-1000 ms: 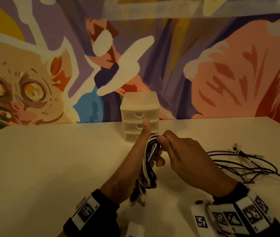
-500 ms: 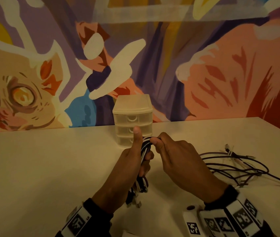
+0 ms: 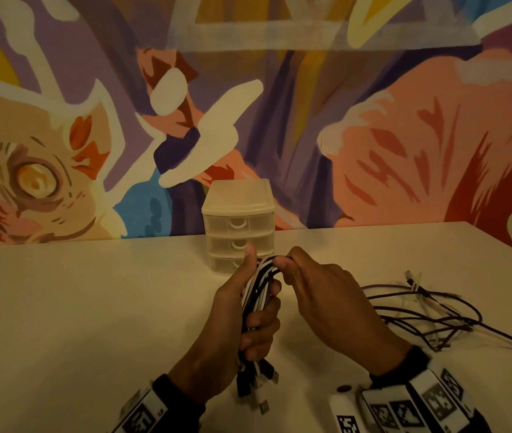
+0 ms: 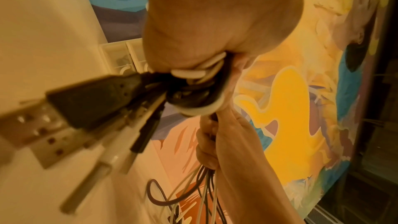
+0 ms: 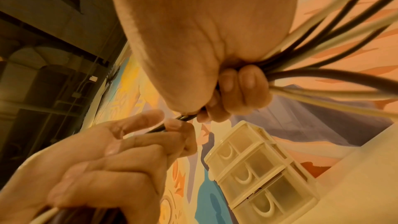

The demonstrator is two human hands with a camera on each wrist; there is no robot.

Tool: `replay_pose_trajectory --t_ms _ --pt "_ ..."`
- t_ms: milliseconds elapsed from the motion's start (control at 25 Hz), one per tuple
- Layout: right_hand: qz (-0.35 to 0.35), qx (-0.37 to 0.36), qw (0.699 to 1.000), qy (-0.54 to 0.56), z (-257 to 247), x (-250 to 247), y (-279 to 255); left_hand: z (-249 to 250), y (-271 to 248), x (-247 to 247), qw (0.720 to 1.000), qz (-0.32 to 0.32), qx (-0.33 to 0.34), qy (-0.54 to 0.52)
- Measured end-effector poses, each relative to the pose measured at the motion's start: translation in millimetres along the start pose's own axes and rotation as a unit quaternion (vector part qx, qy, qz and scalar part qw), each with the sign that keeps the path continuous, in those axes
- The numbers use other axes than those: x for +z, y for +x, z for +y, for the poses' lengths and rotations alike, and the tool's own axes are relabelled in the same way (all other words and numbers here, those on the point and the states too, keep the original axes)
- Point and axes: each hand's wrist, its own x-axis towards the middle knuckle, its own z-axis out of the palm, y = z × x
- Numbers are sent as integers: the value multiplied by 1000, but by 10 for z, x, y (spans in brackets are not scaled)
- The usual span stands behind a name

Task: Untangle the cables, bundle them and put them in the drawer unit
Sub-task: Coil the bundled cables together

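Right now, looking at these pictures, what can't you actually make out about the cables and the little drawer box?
- Head view: the left hand covers the middle of the folded black and white cable bundle, so no cable count.
- Head view: the translucent plastic three-drawer unit is too cloudy to show its contents, and the hands hide its bottom drawer.
- Left wrist view: the plug ends are blurred.
- Head view: the loose dark cables run off the right edge.

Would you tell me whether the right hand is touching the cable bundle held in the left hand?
Touching. The head view shows the right hand gripping the top loop of the cable bundle that the left hand holds.
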Motion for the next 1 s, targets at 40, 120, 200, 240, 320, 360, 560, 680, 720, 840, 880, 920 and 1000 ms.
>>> replay_pose_trajectory --t_ms 40,120,200,240,320,360,560,680,720,840,880,920,1000 --pt "33 -16 999 34 -7 4 -22 -7 4 -1 1000 7 3 15" --pt "86 -39 988 121 -20 0 -85 -5 7 8 998 32 8 63" --pt "94 -44 975 197 -8 -3 -126 28 8 -20 993 57 12 102" --pt "93 -44 967 234 18 10 -130 52 15 -59 991 67 17 111" --pt "86 -52 956 277 98 23 -157 98 23 -144 990 93 25 104" --pt "75 -57 957 274 141 29 -161 118 32 -184 990 99 28 95" --pt "112 -73 960 248 138 65 -98 126 42 -271 997 58 6 53" --pt "81 -93 960 253 111 104 -93 112 39 -236 999 30 2 16" --pt "46 -99 959 261 106 120 -108 104 50 -229 999 41 14 6" --pt "-34 -121 957 262 94 182 -136 108 71 -237 996 74 48 -17" --pt "-27 -128 960 247 99 190 -128 111 82 -245 995 81 54 -5" --pt "-5 -135 961 242 91 191 -123 105 86 -253 994 88 58 13" --pt "24 -140 946 291 38 166 -130 103 71 -232 992 99 59 45"
